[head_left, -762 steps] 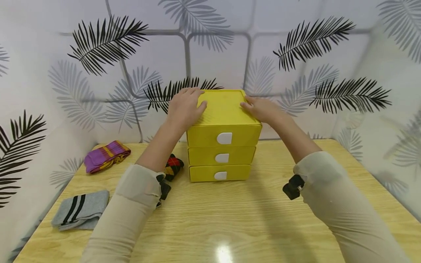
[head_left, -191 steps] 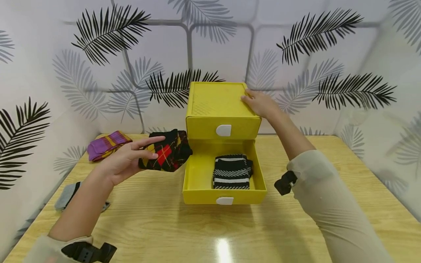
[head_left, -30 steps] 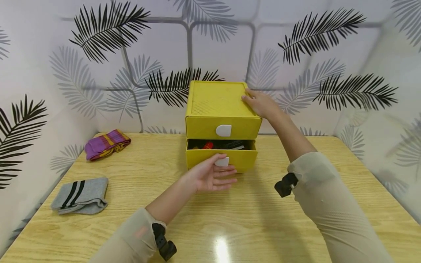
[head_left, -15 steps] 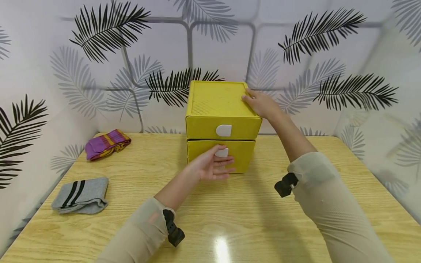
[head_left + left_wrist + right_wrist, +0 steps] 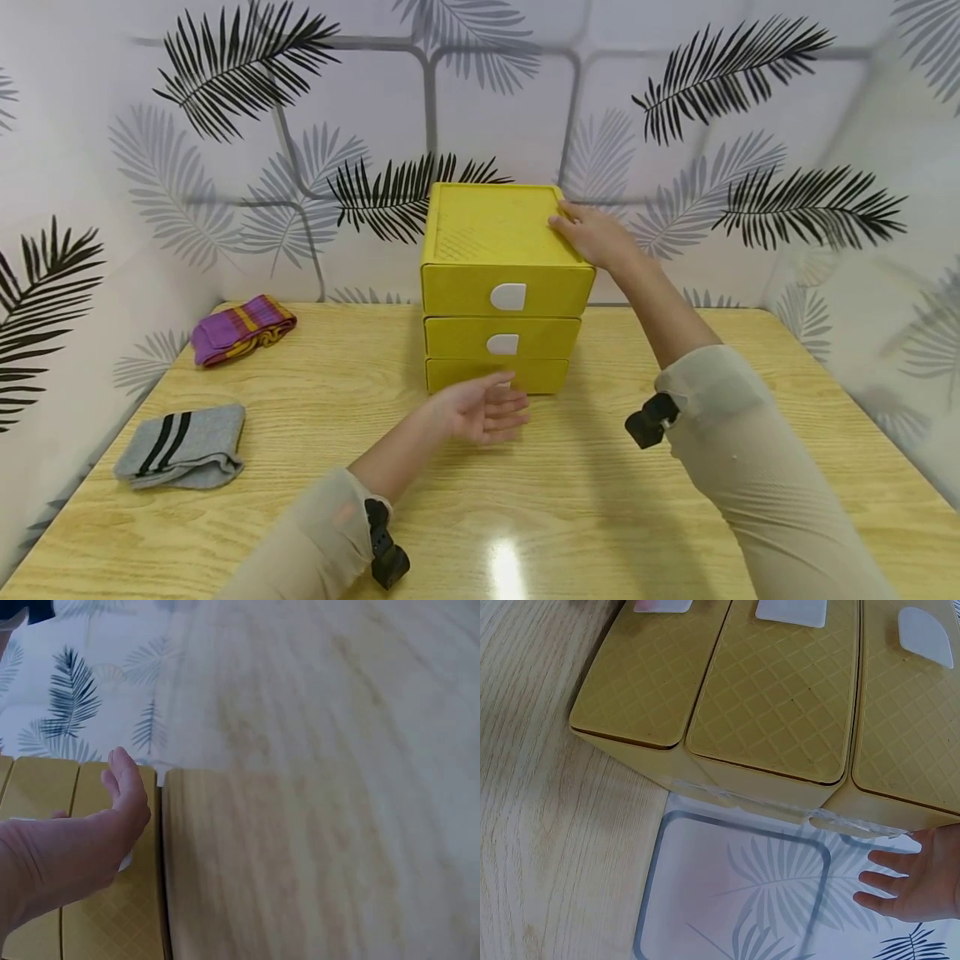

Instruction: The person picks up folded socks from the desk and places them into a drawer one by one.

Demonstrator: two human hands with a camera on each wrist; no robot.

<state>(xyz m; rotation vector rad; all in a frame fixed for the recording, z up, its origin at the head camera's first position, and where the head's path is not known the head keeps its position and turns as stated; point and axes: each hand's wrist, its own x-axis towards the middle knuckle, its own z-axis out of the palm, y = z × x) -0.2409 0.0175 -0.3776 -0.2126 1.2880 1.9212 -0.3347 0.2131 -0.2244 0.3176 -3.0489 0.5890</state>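
Observation:
A yellow three-drawer box (image 5: 498, 229) stands at the back of the wooden table, with all its drawers closed. My left hand (image 5: 480, 410) hovers in front of the bottom drawer (image 5: 543, 377), fingers extended and holding nothing. In the left wrist view, this hand (image 5: 82, 844) partly covers the drawer fronts. At the box's upper right edge rests my right hand (image 5: 596, 237), its thumb over the top. The right wrist view shows that hand (image 5: 919, 877) with fingers spread along the box's side. White tabs mark the drawers; the middle tab (image 5: 502, 344) is fully visible.
Two folded socks lie on the left of the table (image 5: 480, 517): a grey one with black stripes (image 5: 180, 447) nearer me, and a purple and yellow one (image 5: 243, 329) farther back. Behind the table hangs a leaf-patterned backdrop (image 5: 495, 108).
The red and black argyle sock went from beside the box into the middle drawer, beside a black-and-white striped one. My left hand pushed that drawer closed, then came down and away.

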